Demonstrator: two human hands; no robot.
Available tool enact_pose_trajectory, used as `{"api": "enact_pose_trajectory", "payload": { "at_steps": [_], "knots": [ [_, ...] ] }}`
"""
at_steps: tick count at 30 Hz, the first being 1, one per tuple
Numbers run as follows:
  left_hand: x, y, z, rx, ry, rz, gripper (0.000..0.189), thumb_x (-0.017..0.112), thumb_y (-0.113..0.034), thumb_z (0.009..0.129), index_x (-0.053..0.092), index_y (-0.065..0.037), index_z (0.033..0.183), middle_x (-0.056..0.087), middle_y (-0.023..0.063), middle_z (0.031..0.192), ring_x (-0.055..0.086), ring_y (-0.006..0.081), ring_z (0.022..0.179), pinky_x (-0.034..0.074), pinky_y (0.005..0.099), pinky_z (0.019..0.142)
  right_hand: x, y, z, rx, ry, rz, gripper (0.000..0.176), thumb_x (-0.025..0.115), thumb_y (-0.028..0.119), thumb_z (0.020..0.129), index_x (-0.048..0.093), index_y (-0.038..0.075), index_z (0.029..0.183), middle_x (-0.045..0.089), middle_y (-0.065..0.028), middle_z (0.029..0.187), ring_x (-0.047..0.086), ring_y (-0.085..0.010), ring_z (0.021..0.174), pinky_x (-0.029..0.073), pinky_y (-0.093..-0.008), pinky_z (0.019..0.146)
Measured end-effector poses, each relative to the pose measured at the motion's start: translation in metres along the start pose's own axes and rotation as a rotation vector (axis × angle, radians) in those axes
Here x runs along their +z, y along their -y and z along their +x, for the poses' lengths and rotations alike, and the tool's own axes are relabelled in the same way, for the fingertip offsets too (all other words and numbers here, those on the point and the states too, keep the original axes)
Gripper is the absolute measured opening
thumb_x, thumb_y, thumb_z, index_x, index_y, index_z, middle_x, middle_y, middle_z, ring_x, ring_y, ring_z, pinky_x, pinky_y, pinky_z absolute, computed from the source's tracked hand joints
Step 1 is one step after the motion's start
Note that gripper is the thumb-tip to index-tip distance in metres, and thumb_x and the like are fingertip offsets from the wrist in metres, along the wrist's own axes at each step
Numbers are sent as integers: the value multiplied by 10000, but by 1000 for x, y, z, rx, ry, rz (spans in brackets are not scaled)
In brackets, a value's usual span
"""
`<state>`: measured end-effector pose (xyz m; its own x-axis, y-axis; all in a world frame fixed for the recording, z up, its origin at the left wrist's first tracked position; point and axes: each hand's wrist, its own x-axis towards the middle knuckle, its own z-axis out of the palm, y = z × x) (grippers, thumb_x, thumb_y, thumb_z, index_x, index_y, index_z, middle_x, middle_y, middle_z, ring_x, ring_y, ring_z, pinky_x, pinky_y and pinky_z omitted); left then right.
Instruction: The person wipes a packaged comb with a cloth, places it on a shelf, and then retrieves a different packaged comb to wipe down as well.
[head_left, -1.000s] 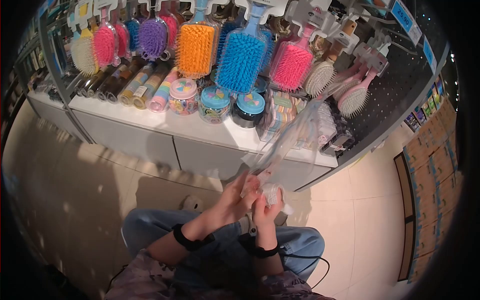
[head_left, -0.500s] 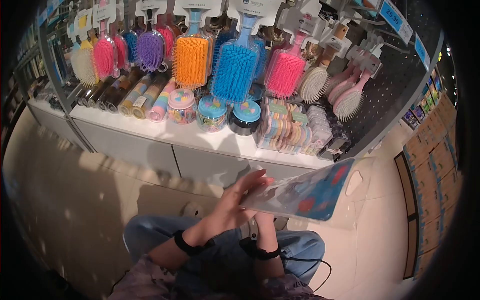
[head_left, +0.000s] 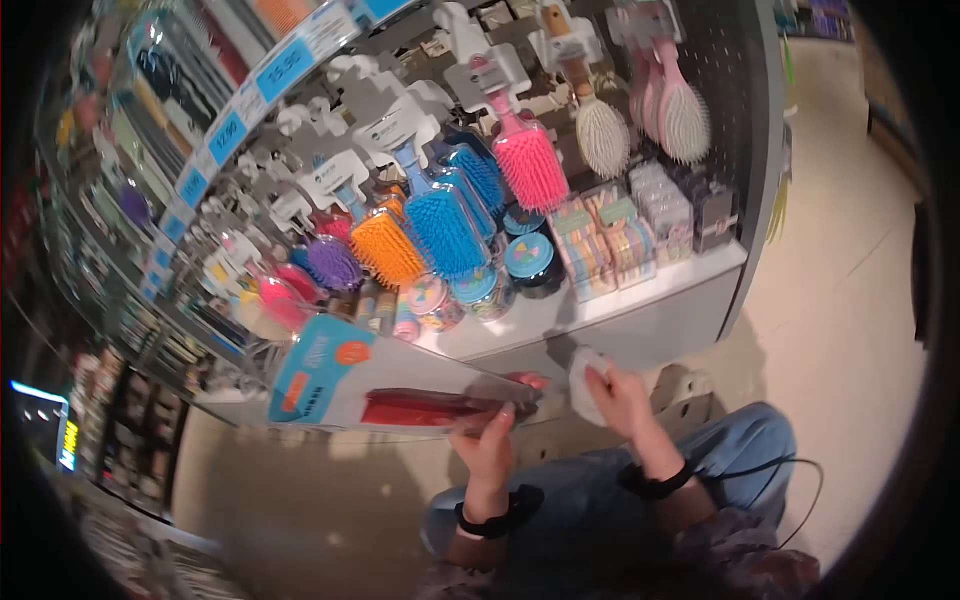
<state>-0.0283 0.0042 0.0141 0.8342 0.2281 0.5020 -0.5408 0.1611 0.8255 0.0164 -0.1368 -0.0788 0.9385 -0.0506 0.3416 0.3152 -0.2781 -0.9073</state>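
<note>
My left hand (head_left: 486, 448) grips one end of a long, flat retail package (head_left: 430, 365), thumb on top. The package has a blue and orange printed header pointing left, and a long red item (head_left: 415, 408) shows inside it; I cannot make out what kind it is. My right hand (head_left: 624, 402) is closed on a soft-looking white wipe or tissue (head_left: 588, 388), held just to the right of the package and apart from it. Both hands are above my lap, in front of the low shelf.
Packaged hairbrushes hang ahead, among them a blue brush (head_left: 445, 232) and a pink brush (head_left: 530, 165). Below them, lidded jars (head_left: 530, 260) and boxed hair ties (head_left: 600, 245) stand on a white shelf (head_left: 690, 275). Price tags (head_left: 285, 68) line a rail at upper left.
My view has turned left. The package has swung from pointing right to pointing left. My hands have separated, with the white wipe now visible in my right hand.
</note>
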Motion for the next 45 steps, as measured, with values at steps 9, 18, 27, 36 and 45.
{"api": "enact_pose_trajectory", "payload": {
  "at_steps": [9,18,27,36,45],
  "knots": [
    [-48,-68,73,86,-77,265,477,435,-360,861,370,34,1122,552,211,926,588,327,801,484,417,708,-19,11,2,29,-20,130,197,493,215,830,514,21,799,510,-162,557,513,-355,545,371,-392,474],
    [-62,-193,165,348,-142,653,306,449,-290,894,496,-2,988,539,20,852,512,98,708,440,254,596,-17,-1,4,8,-123,61,223,499,234,825,517,17,779,503,-161,541,510,-354,527,370,-415,467],
    [-41,-274,279,375,-213,636,250,562,-317,825,531,-71,791,480,-30,602,416,68,437,304,242,368,-23,-1,6,-24,-143,32,223,490,219,822,494,18,725,503,-163,538,514,-359,540,380,-434,487],
    [13,-307,328,561,-238,604,255,631,-293,778,523,-65,740,513,-16,610,486,96,454,381,237,401,-27,0,7,0,-121,22,233,495,230,817,474,27,704,507,-162,544,517,-361,548,386,-437,492],
    [8,-294,338,377,-189,614,349,615,-303,792,564,-8,970,573,15,775,547,110,616,438,252,517,-28,3,6,-29,-145,51,222,498,224,814,486,24,719,501,-160,530,516,-357,534,388,-425,483]
  ]
}}
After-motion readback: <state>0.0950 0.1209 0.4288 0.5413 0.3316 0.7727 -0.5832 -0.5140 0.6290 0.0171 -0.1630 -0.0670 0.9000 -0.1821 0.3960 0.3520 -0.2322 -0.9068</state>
